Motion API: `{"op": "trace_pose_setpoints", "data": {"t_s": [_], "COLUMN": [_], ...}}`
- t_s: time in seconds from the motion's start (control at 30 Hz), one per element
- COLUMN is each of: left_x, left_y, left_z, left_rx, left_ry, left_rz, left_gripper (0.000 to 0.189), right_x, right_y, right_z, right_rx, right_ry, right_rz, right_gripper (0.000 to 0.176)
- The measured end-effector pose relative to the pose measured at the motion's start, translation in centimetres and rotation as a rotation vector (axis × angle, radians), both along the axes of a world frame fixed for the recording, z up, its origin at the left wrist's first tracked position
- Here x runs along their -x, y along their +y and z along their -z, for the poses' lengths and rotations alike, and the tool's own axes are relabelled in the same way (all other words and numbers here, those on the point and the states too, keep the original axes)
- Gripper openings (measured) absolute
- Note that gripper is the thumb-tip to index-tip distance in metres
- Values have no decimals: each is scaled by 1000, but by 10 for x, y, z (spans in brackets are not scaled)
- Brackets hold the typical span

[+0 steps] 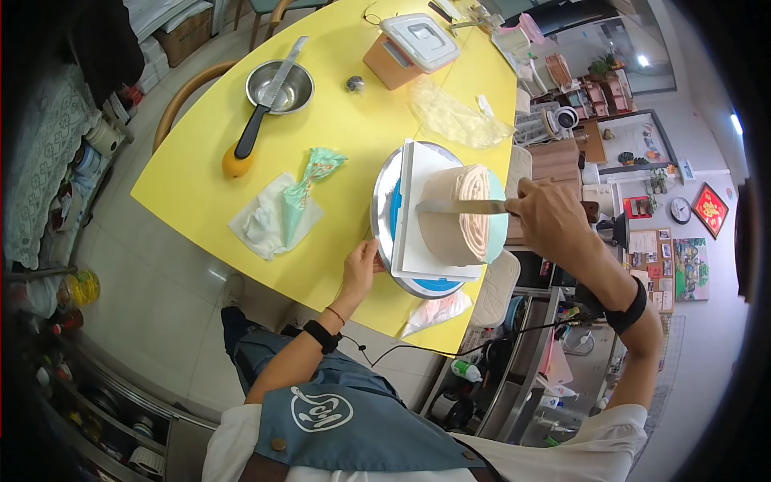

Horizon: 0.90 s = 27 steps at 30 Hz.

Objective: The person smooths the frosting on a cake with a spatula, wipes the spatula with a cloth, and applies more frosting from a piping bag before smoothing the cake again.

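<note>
My right hand (550,210) is closed around the handle end of a metal spatula (462,206), whose blade lies across a round cake (440,229). The cake has smooth beige cream on its side, a band of wavy beige ridges near its top edge, and pale mint green on top. Under it is a white square cake board (412,181) on a metal cake turntable (381,190) with blue showing beneath the board. My left hand (361,265) is at the turntable's near left rim with its fingers closed on the edge, the fingertips partly hidden.
On the yellow table (201,161) lie a mint-green piping bag (297,205) on white paper and a pinkish piping bag (438,312). Farther back are a steel bowl (299,88) with a black-handled knife (255,128) across it, a lidded orange tub (393,60) and clear plastic (450,116).
</note>
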<state>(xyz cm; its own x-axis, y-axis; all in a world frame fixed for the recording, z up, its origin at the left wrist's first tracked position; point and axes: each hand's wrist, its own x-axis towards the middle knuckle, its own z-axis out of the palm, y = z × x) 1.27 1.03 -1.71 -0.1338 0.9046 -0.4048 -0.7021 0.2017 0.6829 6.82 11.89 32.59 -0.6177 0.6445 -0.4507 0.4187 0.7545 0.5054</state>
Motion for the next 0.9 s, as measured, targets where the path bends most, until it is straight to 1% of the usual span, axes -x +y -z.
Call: {"op": "trace_pose_setpoints", "data": {"t_s": [0.07, 0.1, 0.2, 0.23, 0.37, 0.47, 0.53, 0.57, 0.67, 0.77, 0.9], "left_x": [0, 0, -2, -3, -10, -12, -13, -13, -9, -7, -6], "left_y": [1, 2, 1, -1, -7, -10, -10, -10, -7, -4, -1], "left_z": [0, 0, 0, -1, -1, 1, 1, 2, 1, 2, 4], "left_rx": [-3, -4, -1, 2, 4, -9, -10, -13, -15, -9, -12], "left_ry": [-9, -17, -49, -62, -56, -50, -53, -43, -22, -31, -47], "left_rz": [-17, -13, -2, 0, 6, 12, 4, -1, -10, -2, 1], "left_gripper": [37, 37, 37, 37, 36, 36, 37, 37, 37, 37, 37], "right_x": [-8, -3, -5, -3, -2, -8, -11, -12, -15, -14, -24], "right_y": [-9, -16, -14, -9, 27, 46, 46, 44, 36, 19, 7], "right_z": [2, -3, -13, -14, -15, -11, -9, -9, -9, -13, -13], "right_rx": [1, 21, 57, 3, -43, -51, -41, -35, -42, -44, -5], "right_ry": [45, 8, 82, 107, 233, 167, 187, 196, 101, 135, 105], "right_rz": [-66, -27, 27, 37, 67, 45, 56, 61, 110, 81, 42], "right_gripper": [10, 13, 14, 15, 16, 17, 17, 17, 18, 21, 26]}}
